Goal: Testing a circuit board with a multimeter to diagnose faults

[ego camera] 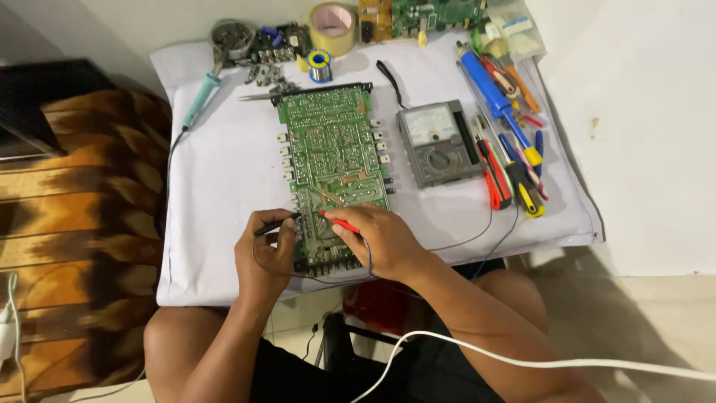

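Count: 2 hands, left (262, 254) and right (380, 239). 2 probes, one black (274, 224), one red (341, 222). 1 green board (332, 149) on the bench, 1 more board (418, 16) at the far edge. 1 meter (438, 142), 1 tape roll (333, 26), 1 solder spool (320, 66), 1 soldering iron (201, 97). Roughly 6 hand tools (507, 142) piled right; overlap hides the exact number.

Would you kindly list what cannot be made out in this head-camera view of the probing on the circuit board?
- Head view: the near edge of the green circuit board is hidden under the left hand and right hand.
- The meter needle reading is too small to tell.
- The second board at the far edge is cut off by the frame top.
- Whether the black probe and red probe tips touch solder points is too small to tell.
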